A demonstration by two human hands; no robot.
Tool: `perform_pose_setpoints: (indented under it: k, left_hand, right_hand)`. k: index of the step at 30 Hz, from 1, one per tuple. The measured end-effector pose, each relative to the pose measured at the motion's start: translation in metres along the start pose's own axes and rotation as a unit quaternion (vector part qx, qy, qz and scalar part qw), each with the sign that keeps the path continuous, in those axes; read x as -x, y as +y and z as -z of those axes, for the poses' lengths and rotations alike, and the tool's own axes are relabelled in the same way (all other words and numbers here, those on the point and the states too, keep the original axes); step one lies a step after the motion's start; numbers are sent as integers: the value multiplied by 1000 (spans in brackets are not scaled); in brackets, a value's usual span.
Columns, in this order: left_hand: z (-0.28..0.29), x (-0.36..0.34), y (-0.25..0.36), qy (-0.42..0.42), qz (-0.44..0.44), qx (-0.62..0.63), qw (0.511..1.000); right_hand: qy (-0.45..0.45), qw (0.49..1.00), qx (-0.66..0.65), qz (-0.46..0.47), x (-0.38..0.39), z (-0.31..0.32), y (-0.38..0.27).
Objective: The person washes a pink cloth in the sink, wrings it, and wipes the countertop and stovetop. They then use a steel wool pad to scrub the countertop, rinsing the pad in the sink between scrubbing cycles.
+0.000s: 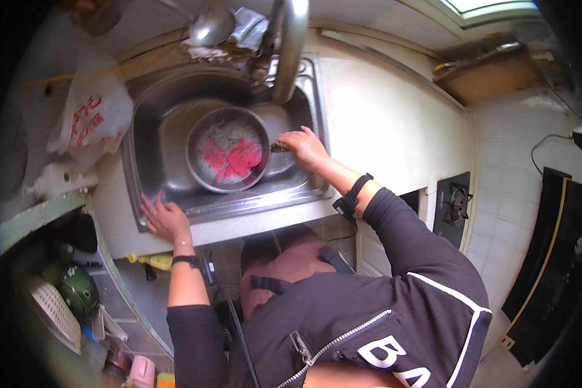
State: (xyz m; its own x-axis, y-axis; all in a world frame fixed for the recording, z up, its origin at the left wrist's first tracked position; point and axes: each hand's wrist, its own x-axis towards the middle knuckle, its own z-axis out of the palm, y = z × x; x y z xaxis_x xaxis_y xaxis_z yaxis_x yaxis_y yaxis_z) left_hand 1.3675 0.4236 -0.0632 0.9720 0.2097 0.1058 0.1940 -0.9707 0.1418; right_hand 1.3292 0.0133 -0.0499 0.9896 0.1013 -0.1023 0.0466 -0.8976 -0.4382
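Note:
A round metal basin [192,161] stands in the stainless steel sink [155,139]. Inside it lies a crumpled, bright pink-red thing [242,157], soft-looking and apparently wet; I cannot tell whether it is a cloth or a glove. My right hand [306,149] is just right of the basin, over the sink, its fingers closed around a small dark, speckled piece [279,147] whose kind does not show. My left hand [166,220] rests with spread fingers on the sink's front left corner and holds nothing. The faucet [290,55] reaches over the sink's back right.
A white plastic bag [92,116] with red print sits left of the sink. A metal ladle [212,27] is behind it. White countertop [381,123] extends rightward toward a gas burner [458,204]. At lower left are a green round object [79,289] and a pink cup [142,372].

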Motion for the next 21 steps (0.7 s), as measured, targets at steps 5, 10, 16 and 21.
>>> perform_pose_setpoints:
  k: [5,10,16,21]
  left_hand:
    - [0,1,0,6,-4,12,1000]
    - [3,0,1,10,-2,20,1000]
    - [5,0,2,5,17,43,999]
    - [11,-2,4,-11,30,53,998]
  right_hand:
    - [19,995,-78,61,-49,-44,-45]
    - [33,992,-103,-64,-123,-108,-69]
    - [-182,970,104,120,-149,-177,-74]
    - [-73,996,-41,4,-153,-172,-67]
